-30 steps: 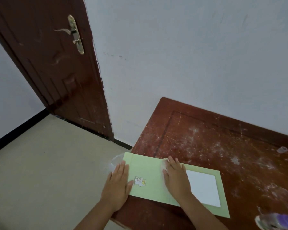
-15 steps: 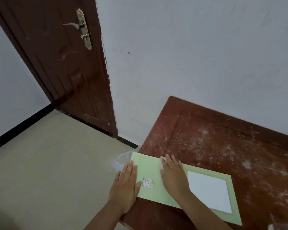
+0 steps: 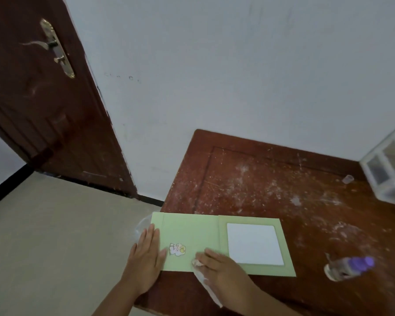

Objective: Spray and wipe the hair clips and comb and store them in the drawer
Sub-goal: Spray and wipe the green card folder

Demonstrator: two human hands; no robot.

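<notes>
- The left hand (image 3: 146,258) lies flat on the left edge of a green board (image 3: 198,236), with the fingers straight and close together, and it holds nothing.
- The right hand (image 3: 221,267) rests on the near edge of the same board, palm down, and its fingers press a white cloth (image 3: 204,279) against the board.
- The cloth shows under the fingertips and also hangs as a long strip below the hand, over the near part of the table (image 3: 271,190).
- The board lies flat at the near left corner of the table, and its left end goes a little over the table edge.
- A small cartoon sticker (image 3: 177,249) is on the board, between the two hands.
- A white square sheet (image 3: 253,244) is on the right half of the board, just beside the right hand.
- A spray bottle (image 3: 349,267) with a purple part lies on its side on the table, to the right of the board and apart from it.
- A clear drawer unit (image 3: 390,165) stands at the far right edge, against the wall (image 3: 237,65).
- A small clear cap (image 3: 348,179) stands on the table near the drawer unit.
- I cannot see the hair clips or the comb in this view.
- Something clear and blurred shows beyond the left hand, past the table edge; I cannot tell what it is.
- A dark brown door (image 3: 43,110) with a metal handle (image 3: 53,47) is at the left, above the beige floor (image 3: 55,236).
</notes>
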